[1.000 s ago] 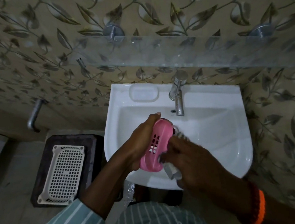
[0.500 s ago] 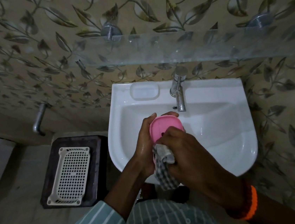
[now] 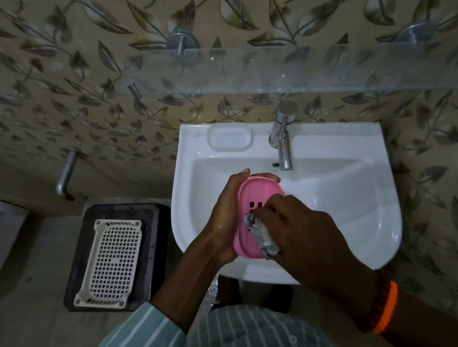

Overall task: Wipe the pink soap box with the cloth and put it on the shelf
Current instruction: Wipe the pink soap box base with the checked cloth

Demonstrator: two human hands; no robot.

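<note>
While the head camera is looking down over a white wash basin (image 3: pixel 372 242), the scene is reading as follows.

Pink soap box: the pink soap box (image 3: pixel 256 198) is being held over the near left part of the basin bowl, at the middle of the frame, its slotted face turned up toward the camera.
Left hand: the left hand (image 3: pixel 224 216) is gripping the box from its left side, fingers (image 3: pixel 272 179) curling over the far end.
Right hand: the right hand (image 3: pixel 299 222) is pressing a bunched checked cloth (image 3: pixel 260 234) against the lower right part of the box; its fingers are curling around the cloth and holding it.
Shelf: a glass shelf (image 3: pixel 296 71) is running across the upper right of the frame above the basin, fixed to the leaf-patterned wall (image 3: pixel 40 80) by round metal mounts (image 3: pixel 181 43).
Basin fittings: a chrome tap (image 3: pixel 284 141) is standing at the back rim, and a moulded soap recess (image 3: pixel 231 139) is lying just left of it.
Lower left of the frame: a white perforated plastic tray (image 3: pixel 112 260) is resting on a dark stand (image 3: pixel 155 238) beside the basin.
Wrist: an orange band (image 3: pixel 387 312) is sitting on the right wrist.
Clothing: a striped shirt (image 3: pixel 227 344) is filling the bottom edge.
</note>
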